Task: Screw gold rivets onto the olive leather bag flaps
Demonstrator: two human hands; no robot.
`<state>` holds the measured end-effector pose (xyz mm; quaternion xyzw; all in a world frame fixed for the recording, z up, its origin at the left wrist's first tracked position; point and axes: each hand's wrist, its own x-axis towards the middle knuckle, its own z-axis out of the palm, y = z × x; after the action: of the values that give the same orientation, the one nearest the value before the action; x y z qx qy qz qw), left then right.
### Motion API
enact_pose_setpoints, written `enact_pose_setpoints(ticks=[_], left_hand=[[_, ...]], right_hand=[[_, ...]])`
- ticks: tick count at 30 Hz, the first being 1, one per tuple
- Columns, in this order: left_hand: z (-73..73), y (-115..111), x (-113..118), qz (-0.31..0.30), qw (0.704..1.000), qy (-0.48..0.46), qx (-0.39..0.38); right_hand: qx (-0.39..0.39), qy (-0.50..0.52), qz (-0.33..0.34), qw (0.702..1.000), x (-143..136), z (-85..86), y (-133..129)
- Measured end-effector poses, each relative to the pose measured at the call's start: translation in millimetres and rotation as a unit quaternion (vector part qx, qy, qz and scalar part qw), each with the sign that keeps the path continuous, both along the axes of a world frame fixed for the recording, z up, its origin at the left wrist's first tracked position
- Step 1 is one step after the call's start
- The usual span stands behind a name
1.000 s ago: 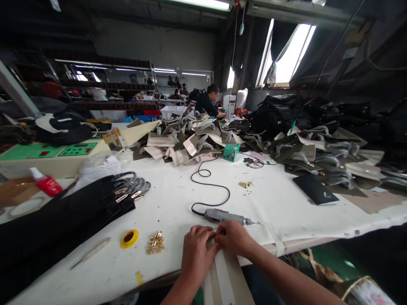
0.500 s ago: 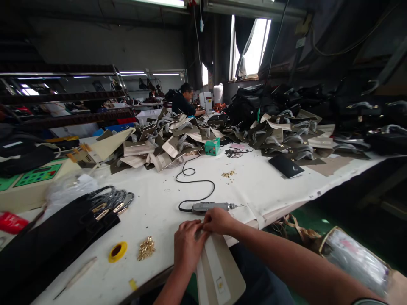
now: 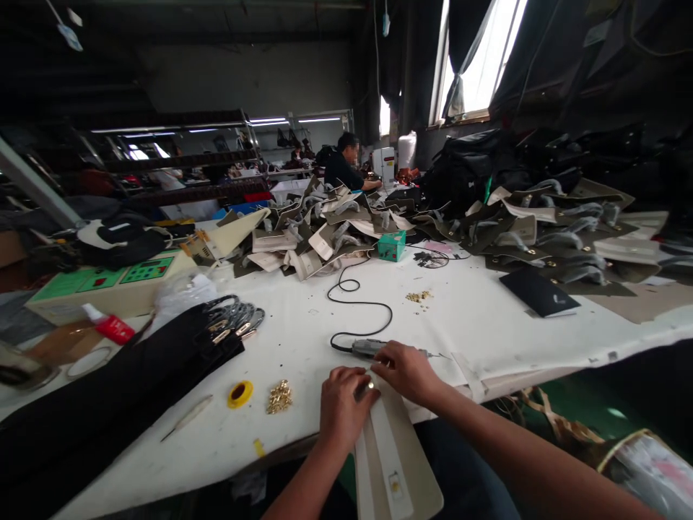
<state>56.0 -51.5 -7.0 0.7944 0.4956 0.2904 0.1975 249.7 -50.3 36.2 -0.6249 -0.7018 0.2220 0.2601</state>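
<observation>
A beige bag panel [image 3: 411, 455] with a lighter strip along it slants over the table's front edge, its near end low in front of me. On its left edge, close to the far end, my left hand [image 3: 342, 408] is closed, with a small shiny spot at its fingertips that I cannot make out. My right hand [image 3: 407, 370] pinches the panel's far end, fingers bent down. A small metal fitting [image 3: 395, 485] sits on the strip near the bottom. Just beyond my right hand lies a grey electric screwdriver [image 3: 365, 347], partly covered by it.
Gold fittings [image 3: 279, 397] lie heaped beside a yellow tape roll [image 3: 240, 394] and an awl [image 3: 187, 417]. Black bag pieces [image 3: 162, 361] cover the left. Farther back are a green box [image 3: 391, 247], stacked panels [image 3: 346, 217], a black booklet [image 3: 539, 292] and a seated person [image 3: 343, 167].
The view has swung left, so the scene sits farther right. My right hand has shifted slightly away from my left fingertips, where a shiny spot now shows.
</observation>
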Motion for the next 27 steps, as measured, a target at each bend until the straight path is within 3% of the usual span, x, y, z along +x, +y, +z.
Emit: enact_pose_setpoints(ticks=[2, 5, 10, 13, 16, 19, 21, 23, 27], left_hand=[[-0.2, -1.2, 0.3, 0.007, 1.0, -0.01, -0.003], [-2.0, -1.7, 0.5, 0.018, 0.999, -0.026, -0.016], [-6.4, 1.6, 0.8, 0.026, 0.999, -0.032, -0.013], [-0.9, 0.0, 1.4, 0.026, 0.999, -0.027, 0.019], [5.6, -3.3, 2.7, 0.012, 0.999, -0.015, 0.036], [1.6, -1.8, 3.9, 0.004, 1.0, -0.018, -0.006], [-4.3, -0.6, 4.3, 0.007, 0.999, -0.021, -0.023], [-8.2, -0.8, 4.8, 0.01, 0.999, -0.024, -0.027], [-9.5, -2.8, 5.5, 0.014, 0.999, -0.027, -0.019]], right_hand=[[0.045, -0.062, -0.021, 0.997, 10.3, 0.4, 4.6], [0.017, -0.146, -0.016, 0.989, 23.9, -10.0, 15.4], [0.001, -0.139, 0.039, 0.99, 38.4, -27.1, 35.5], [-0.023, -0.032, 0.035, 0.999, 46.5, -14.9, 36.3], [-0.072, 0.19, -0.002, 0.979, 48.6, 8.1, 28.8], [-0.064, 0.46, -0.037, 0.885, 34.5, 24.6, 26.1], [-0.035, 0.561, -0.064, 0.824, 16.3, 28.4, 25.1], [-0.004, 0.591, -0.092, 0.801, -4.0, 27.6, 22.0], [0.031, 0.556, -0.107, 0.824, -34.1, 17.8, 15.2]])
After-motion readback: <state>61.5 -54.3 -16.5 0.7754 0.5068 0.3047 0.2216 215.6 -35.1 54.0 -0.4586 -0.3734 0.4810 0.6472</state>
